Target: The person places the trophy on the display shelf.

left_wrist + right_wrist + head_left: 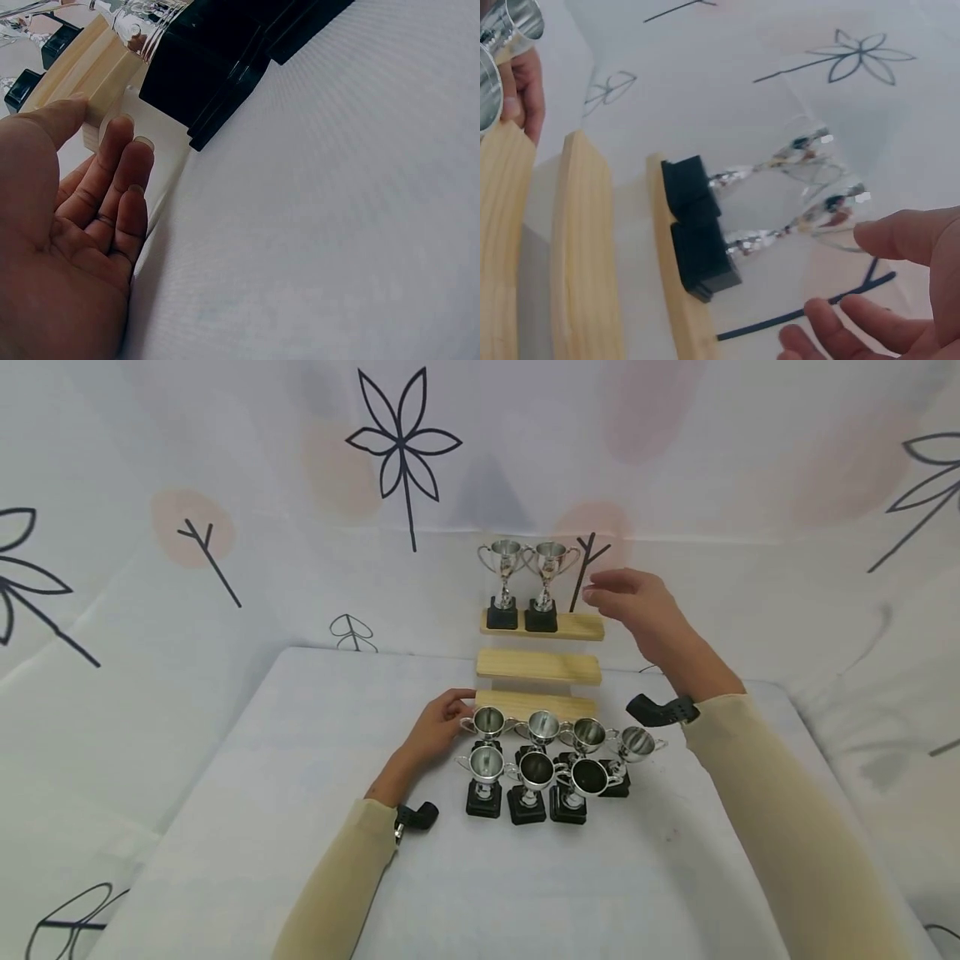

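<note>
A three-step wooden stand (pixel 538 667) rises at the back of the table. Two silver trophy cups with black bases stand side by side on its top step: a left trophy (pixel 504 560) and a right trophy (pixel 550 560). My right hand (pixel 637 610) hovers beside the right trophy, fingers spread, thumb close to its handle in the right wrist view. At the lowest step (pixel 97 75), my left hand (pixel 438 727) pinches the left end, thumb on top and fingers below. Next to that hand, a front trophy (pixel 486 768) stands upright on the table.
Several more silver trophies (pixel 537 772) crowd in two rows before the stand, partly hiding its lowest step. White cloth covers the table (pixel 225 843). Behind it hangs a white backdrop (pixel 285 460) with drawn flowers.
</note>
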Demonstrator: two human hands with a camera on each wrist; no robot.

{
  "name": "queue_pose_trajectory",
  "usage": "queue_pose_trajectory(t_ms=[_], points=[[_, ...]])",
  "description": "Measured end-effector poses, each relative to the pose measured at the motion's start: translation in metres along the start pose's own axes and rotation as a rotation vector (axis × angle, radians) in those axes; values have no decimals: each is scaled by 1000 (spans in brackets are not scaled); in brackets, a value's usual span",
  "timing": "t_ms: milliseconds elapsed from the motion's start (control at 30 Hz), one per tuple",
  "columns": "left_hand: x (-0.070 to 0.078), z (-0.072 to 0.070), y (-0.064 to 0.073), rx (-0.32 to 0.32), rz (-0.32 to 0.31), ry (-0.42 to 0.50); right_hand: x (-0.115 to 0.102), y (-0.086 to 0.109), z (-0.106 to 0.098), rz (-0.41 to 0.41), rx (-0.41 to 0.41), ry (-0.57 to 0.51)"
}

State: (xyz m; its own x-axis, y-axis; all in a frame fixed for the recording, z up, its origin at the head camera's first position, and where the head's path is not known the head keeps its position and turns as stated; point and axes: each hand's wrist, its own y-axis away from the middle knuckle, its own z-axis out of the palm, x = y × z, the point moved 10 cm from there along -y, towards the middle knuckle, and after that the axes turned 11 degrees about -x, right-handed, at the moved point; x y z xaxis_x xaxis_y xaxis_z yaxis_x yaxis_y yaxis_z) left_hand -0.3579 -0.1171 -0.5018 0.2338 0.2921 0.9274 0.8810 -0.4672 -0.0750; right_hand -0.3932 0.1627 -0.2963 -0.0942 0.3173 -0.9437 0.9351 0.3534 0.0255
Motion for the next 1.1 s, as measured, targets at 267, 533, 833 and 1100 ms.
queue_pose_trajectory(t_ms=[267, 533, 833, 1100], points=[[0, -2, 2, 9, -6, -25, 9, 46, -18, -45, 38, 40], [-6, 0, 2, 7, -13, -6, 32, 92, -27, -181, 162, 67], [-4, 6, 1, -3, -3, 28, 77, 128, -18, -403, 105, -122], [-4, 3, -1, 10, -6, -11, 116, 143, -3, -574, -132, -182]])
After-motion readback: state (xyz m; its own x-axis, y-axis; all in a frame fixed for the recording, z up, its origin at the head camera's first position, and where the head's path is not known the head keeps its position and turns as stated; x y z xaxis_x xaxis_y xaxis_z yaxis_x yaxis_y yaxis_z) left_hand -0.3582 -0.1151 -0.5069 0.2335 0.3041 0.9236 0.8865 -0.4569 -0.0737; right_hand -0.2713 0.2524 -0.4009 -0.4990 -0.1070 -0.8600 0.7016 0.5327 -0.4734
